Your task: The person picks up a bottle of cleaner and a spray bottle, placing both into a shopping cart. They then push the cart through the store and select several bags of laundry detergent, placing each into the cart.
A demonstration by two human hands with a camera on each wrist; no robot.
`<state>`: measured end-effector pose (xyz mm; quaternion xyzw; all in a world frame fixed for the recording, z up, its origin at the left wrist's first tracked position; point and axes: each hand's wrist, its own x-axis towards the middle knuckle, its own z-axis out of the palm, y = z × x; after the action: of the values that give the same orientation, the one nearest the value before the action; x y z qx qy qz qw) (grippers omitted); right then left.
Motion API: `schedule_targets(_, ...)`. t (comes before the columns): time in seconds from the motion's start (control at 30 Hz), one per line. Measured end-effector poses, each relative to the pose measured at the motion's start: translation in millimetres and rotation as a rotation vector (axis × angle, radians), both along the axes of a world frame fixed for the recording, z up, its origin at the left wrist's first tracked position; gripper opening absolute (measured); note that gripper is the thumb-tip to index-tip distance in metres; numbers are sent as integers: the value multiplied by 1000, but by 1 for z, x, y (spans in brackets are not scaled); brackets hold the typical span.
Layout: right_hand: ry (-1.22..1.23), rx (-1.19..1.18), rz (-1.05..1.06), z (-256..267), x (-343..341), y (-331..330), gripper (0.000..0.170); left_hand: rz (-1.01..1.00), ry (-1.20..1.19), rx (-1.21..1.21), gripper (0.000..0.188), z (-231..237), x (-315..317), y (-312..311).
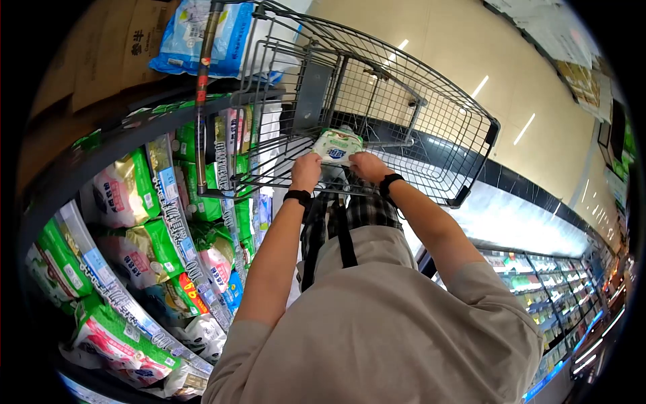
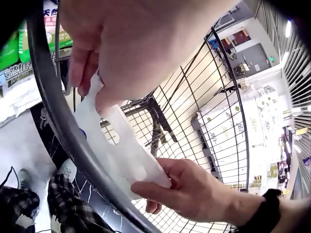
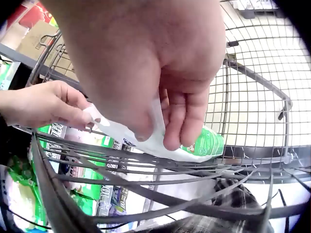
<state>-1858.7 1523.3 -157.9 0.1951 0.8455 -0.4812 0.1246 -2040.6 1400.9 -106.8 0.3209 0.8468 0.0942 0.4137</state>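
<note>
A white and green package (image 1: 338,146) is held at the near side of a black wire shopping cart (image 1: 444,135). My left hand (image 1: 306,172) pinches its left end and my right hand (image 1: 369,166) grips the other end. In the left wrist view the package (image 2: 109,145) looks pale, with an oval opening near one end; the left hand (image 2: 126,53) is above, the right hand (image 2: 194,189) below. From the right wrist, a green end of the package (image 3: 206,144) shows beyond the right hand (image 3: 150,63)'s fingers, with the left hand (image 3: 46,104) at the far end.
Shelves of green and pink packages (image 1: 128,192) with price strips line the left. A large blue and white pack (image 1: 195,37) lies beside the cart handle (image 1: 202,87), near cardboard boxes (image 1: 108,50). A lit display (image 1: 552,289) stands at the right, beyond pale floor.
</note>
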Motion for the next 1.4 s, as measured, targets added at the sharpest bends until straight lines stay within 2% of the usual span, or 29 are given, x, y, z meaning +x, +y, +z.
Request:
schedule_targets(0.07,7,6,27,-7,-1,-2,16,-29,11,-2,16,2,-2,-7)
schedule_targets(0.13,-46,11,1,7,-9,1,17,-147,30,125,20,8,-5,-13)
schedule_targets(0.2,-104,-19,-31,16,-12,3,19,-110,40,190,23,15,-5,-26)
schedule_targets(0.27,-232,-205,-8,6,-12,11,23,-92,-55,168,26,17,-11,-39)
schedule_targets(0.33,-229,-135,70,0,-10,17,27,-100,-76,195,28,45,-17,-48)
schedule_targets(0.4,-166,6,217,-62,1,18,32,-29,-108,233,26,64,-22,-61)
schedule_targets(0.47,-113,36,98,-23,-7,20,32,-17,-15,416,25,87,-28,-78)
schedule_targets(0.53,-284,-9,-77,30,-28,11,34,82,13,469,25,123,-32,-93)
schedule_targets(0.6,-319,99,-136,60,-43,-5,34,149,34,530,26,152,-37,-113)
schedule_targets(0.63,-335,84,-90,78,-52,-12,35,201,22,564,26,165,-40,-123)
schedule_targets(0.67,-272,240,68,86,-63,-22,36,261,22,620,27,178,-42,-135)
schedule_targets(0.73,-140,279,260,120,-91,-42,34,327,76,714,27,191,-50,-164)
schedule_targets(0.8,137,152,385,158,-126,-61,30,447,157,780,27,208,-54,-193)
schedule_targets(0.83,271,159,395,194,-146,-79,25,503,177,816,28,219,-56,-207)
schedule_targets(0.93,426,61,310,281,-197,-117,21,613,246,902,27,277,-57,-244)
schedule_targets(0.97,408,44,268,311,-211,-131,21,650,283,927,26,300,-57,-255)
schedule_targets(1.07,689,-81,173,378,-246,-162,23,745,440,1059,20,351,-62,-289)
schedule_targets(1.1,766,-1,159,395,-258,-167,24,805,502,1083,17,367,-64,-300)
schedule_targets(1.2,788,-70,113,441,-290,-177,24,1006,606,1178,21,413,-70,-327)
schedule_targets(1.27,909,-26,108,473,-304,-191,25,1019,821,1191,27,436,-77,-344)
schedule_targets(1.33,913,41,125,493,-321,-197,24,1023,987,1161,29,454,-85,-355)
schedule_targets(1.4,1159,-69,118,502,-345,-204,29,1035,1064,1125,36,471,-88,-358)
